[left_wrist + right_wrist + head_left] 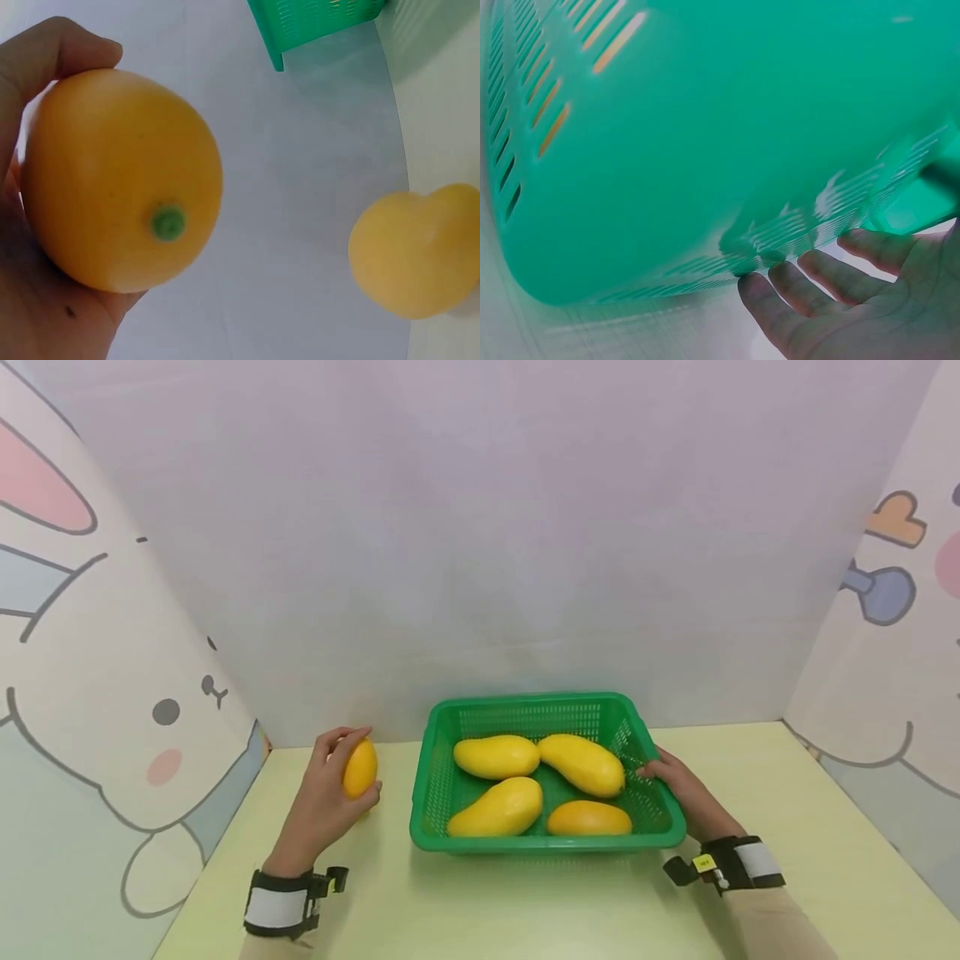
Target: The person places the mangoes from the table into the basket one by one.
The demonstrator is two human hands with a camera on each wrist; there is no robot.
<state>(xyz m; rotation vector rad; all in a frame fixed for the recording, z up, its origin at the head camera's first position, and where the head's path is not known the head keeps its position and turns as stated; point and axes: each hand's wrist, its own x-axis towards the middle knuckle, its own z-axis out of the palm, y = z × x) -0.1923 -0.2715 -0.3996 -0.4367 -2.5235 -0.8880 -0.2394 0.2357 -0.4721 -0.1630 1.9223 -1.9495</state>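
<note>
My left hand (pixel 324 797) grips an orange-yellow mango (pixel 361 768) left of the basket, thumb and fingers round its sides. In the left wrist view, the green stem end of this held mango (pixel 124 184) faces the camera. A paler yellow mango (pixel 412 255) lies on the table beyond it, almost hidden by my hand in the head view. My right hand (pixel 686 789) holds the right side of a green plastic basket (pixel 547 842). Its thumb is over the rim, while the fingertips (pixel 759 289) lie against the outer wall.
Inside the basket lie several mangoes, among them a yellow mango (pixel 497 757) at back left and a more orange mango (pixel 589 819) at front right. A pale wall (pixel 525 568) stands right behind the yellow-green table (pixel 525 910). Cartoon-printed panels (pixel 90 735) flank both sides.
</note>
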